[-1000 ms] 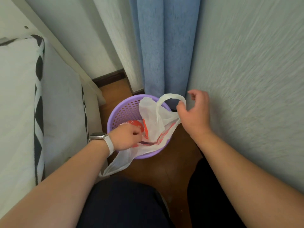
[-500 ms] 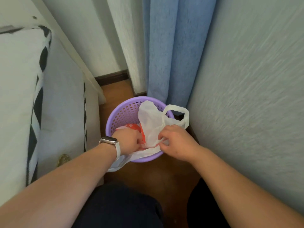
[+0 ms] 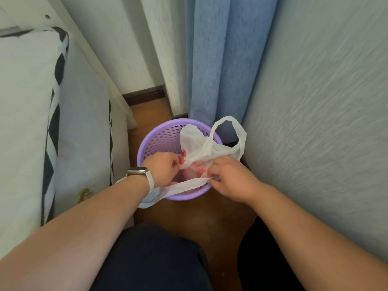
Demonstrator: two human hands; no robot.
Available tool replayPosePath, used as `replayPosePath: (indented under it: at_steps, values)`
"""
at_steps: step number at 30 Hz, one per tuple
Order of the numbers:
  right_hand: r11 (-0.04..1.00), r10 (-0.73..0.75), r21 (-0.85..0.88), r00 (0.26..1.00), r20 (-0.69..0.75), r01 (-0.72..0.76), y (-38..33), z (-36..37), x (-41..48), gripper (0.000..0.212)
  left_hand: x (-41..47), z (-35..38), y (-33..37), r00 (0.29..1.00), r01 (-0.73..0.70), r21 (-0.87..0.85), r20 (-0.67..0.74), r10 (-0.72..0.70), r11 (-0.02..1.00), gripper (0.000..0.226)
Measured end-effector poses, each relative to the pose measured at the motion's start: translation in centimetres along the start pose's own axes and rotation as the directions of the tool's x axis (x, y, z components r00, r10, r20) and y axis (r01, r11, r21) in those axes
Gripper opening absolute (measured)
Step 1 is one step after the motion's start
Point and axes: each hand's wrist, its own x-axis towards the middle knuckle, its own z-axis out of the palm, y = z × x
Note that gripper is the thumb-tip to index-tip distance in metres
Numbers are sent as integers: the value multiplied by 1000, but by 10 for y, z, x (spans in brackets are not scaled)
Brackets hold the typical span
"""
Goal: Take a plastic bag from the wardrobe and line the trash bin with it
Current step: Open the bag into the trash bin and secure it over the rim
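Dropping from the loop, the right hand (image 3: pixel 233 179) now pinches the bag (image 3: pixel 195 139); the left hand (image 3: pixel 164 169) grips it inside the bin (image 3: pixel 156 136), centre frame. Best spread its mouth evenly over the rim.

Soft even daylight, blurred wall (wide-angle edge bending)

plastic bag (image 3: pixel 197 141): we see thin whitish film, half see-through, crinkled, with red print.
trash bin (image 3: pixel 159 139): we read it as smooth lilac plastic, matt, its wall pierced with holes.
floor (image 3: pixel 210 211): under the trash bin, brown wood with a soft sheen.
curtain (image 3: pixel 214 59): behind the trash bin, blue woven cloth, matt.
wall (image 3: pixel 315 101): right of the trash bin, a rough, ridged pale covering.
bedding (image 3: pixel 25 91): left of the trash bin, white textured cloth with black pattern.
watch (image 3: pixel 137 171): we see a glossy case and a smooth white strap.
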Motion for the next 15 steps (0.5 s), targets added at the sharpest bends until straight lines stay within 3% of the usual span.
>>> replayPosePath:
  at_steps: [6,12,15]
  values:
    - [992,129,-46,968,218,-121,8,3,-17,5,0,-23,-7,922,201,-258,-276,-272,945,18]
    - [977,212,-12,950,229,-215,16,11,-30,11,5,-41,8,746,170,-595,-443,-497,786,16]
    - [972,228,0,945,233,-234,16,11,-30,23,10,-41,7,762,101,-676,-418,-493,730,13]
